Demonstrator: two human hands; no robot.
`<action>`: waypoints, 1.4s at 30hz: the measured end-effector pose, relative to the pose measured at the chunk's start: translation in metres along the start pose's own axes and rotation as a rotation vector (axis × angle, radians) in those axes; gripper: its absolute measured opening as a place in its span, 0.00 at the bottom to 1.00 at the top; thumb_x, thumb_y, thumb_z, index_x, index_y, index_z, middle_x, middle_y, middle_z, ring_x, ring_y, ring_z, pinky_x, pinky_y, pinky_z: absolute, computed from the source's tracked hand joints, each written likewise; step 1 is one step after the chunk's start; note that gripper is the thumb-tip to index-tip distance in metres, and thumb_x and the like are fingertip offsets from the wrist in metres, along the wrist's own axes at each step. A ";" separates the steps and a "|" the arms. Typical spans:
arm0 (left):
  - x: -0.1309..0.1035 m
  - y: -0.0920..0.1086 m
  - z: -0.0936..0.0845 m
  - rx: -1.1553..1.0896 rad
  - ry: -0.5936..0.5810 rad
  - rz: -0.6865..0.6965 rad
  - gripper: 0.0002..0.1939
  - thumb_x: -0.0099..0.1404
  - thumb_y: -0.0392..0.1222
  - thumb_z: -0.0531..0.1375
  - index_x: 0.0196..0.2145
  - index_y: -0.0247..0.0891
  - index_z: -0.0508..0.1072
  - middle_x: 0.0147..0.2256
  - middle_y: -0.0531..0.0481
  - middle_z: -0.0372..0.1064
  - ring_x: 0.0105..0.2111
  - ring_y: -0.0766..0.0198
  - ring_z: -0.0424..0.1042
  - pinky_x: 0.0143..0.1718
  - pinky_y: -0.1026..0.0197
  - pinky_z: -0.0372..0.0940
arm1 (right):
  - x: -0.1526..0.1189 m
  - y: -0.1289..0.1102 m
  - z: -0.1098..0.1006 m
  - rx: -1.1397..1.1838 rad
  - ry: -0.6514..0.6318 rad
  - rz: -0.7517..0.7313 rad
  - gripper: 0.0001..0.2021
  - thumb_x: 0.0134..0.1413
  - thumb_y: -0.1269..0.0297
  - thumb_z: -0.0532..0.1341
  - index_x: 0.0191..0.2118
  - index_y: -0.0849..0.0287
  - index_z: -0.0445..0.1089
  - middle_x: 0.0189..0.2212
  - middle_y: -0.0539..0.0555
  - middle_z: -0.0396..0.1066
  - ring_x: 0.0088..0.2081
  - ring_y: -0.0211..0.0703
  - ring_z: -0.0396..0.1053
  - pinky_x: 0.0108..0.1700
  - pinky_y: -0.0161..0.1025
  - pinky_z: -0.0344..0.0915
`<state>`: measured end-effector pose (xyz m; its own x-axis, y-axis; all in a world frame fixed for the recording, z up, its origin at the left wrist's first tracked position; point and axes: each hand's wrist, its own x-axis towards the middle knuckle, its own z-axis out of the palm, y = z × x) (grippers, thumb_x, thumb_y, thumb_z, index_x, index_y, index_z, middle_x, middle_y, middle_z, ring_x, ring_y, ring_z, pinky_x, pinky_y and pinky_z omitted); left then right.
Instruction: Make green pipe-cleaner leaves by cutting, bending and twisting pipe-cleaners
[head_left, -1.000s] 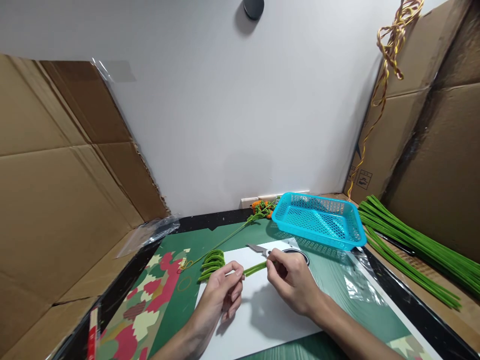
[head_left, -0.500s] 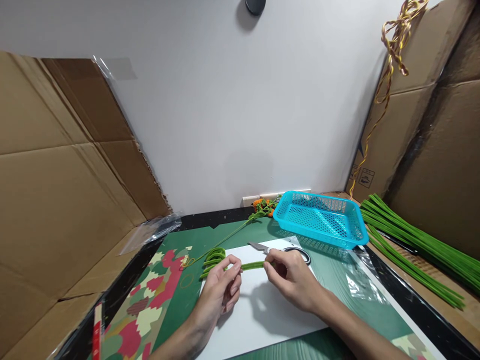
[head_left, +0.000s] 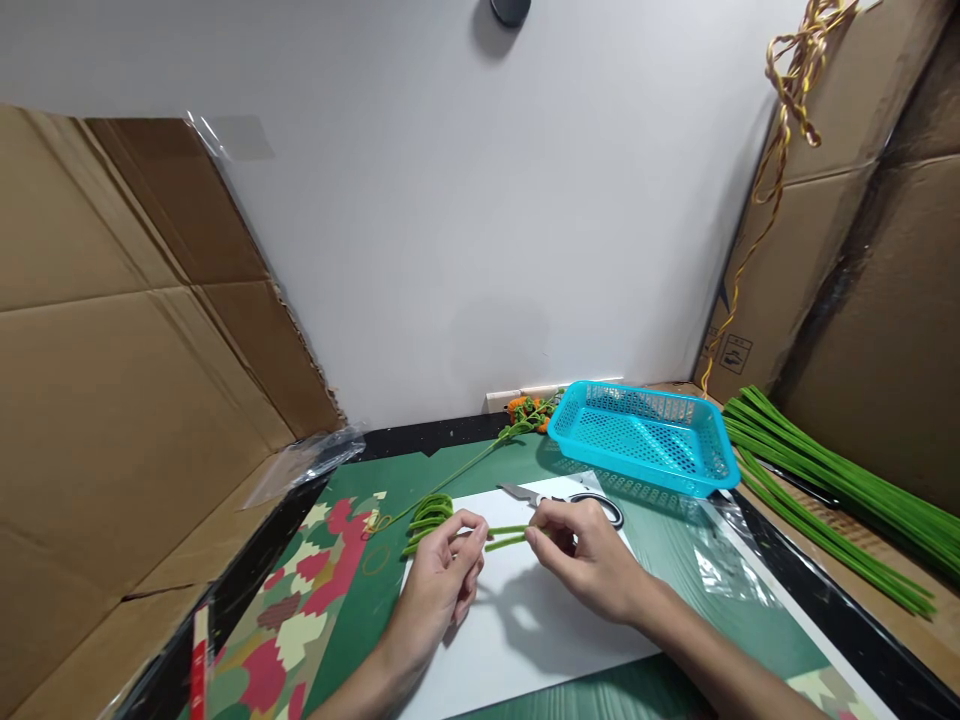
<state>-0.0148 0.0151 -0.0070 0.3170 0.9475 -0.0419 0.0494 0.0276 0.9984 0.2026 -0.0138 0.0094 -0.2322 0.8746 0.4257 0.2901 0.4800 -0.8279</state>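
A green pipe cleaner (head_left: 508, 531) stretches between my hands above the white paper (head_left: 517, 660), its two strands slightly parted. My left hand (head_left: 448, 575) pinches it at the left, thumb against fingers. At its right end, my right hand (head_left: 576, 555) grips it between thumb and forefinger. Several looped green pipe cleaners (head_left: 430, 515) lie just beyond my left hand; whether they join the held piece is hidden by the fingers. Scissors (head_left: 594, 500) rest on the paper's far edge, behind my right hand.
A blue plastic basket (head_left: 637, 440) stands at the back right. Beside it lie an orange-flowered stem (head_left: 525, 412) and, farther right, a bundle of green pipe cleaners (head_left: 847, 480). Cardboard walls (head_left: 135, 400) flank the table. A red-and-white stick (head_left: 199, 665) is at the left edge.
The two strands of the pipe cleaner between my hands, close together before, now show a gap. Both hands stay in nearly the same place.
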 end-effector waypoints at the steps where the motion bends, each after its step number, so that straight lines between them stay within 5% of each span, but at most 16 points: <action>1: -0.001 0.001 0.000 0.009 -0.001 0.005 0.21 0.70 0.62 0.63 0.37 0.41 0.67 0.19 0.65 0.55 0.10 0.78 0.48 0.09 0.76 0.47 | 0.000 0.000 0.000 -0.005 -0.002 -0.002 0.12 0.65 0.66 0.59 0.28 0.57 0.63 0.20 0.43 0.57 0.22 0.34 0.54 0.28 0.35 0.49; 13: -0.005 0.004 0.005 -0.009 -0.032 -0.023 0.20 0.70 0.61 0.63 0.36 0.41 0.67 0.18 0.66 0.55 0.08 0.78 0.48 0.08 0.76 0.46 | 0.000 0.001 0.000 -0.105 -0.003 0.012 0.14 0.65 0.65 0.58 0.26 0.56 0.61 0.19 0.43 0.55 0.21 0.34 0.51 0.28 0.36 0.46; 25: -0.007 0.010 0.007 -0.054 -0.064 -0.061 0.22 0.69 0.63 0.63 0.35 0.40 0.67 0.21 0.60 0.66 0.08 0.73 0.63 0.07 0.75 0.51 | -0.001 0.002 0.000 -0.108 -0.017 0.005 0.17 0.69 0.63 0.56 0.26 0.56 0.58 0.19 0.43 0.53 0.22 0.34 0.50 0.29 0.38 0.45; 31: -0.005 0.010 0.007 -0.144 -0.087 -0.088 0.26 0.63 0.63 0.68 0.45 0.42 0.67 0.29 0.56 0.73 0.10 0.68 0.70 0.07 0.72 0.58 | -0.002 0.002 -0.001 -0.110 0.004 -0.019 0.17 0.71 0.62 0.55 0.28 0.56 0.60 0.20 0.43 0.54 0.23 0.35 0.51 0.29 0.38 0.46; 42: -0.002 0.012 0.003 -0.105 0.005 -0.050 0.29 0.57 0.61 0.73 0.44 0.37 0.71 0.30 0.52 0.77 0.10 0.70 0.69 0.08 0.72 0.58 | -0.002 0.003 -0.003 -0.063 -0.050 -0.007 0.18 0.73 0.59 0.55 0.28 0.56 0.63 0.20 0.45 0.61 0.23 0.36 0.57 0.30 0.38 0.49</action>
<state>-0.0124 0.0128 0.0052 0.3118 0.9457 -0.0915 -0.0349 0.1076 0.9936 0.2070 -0.0138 0.0069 -0.2803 0.8673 0.4114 0.3457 0.4910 -0.7996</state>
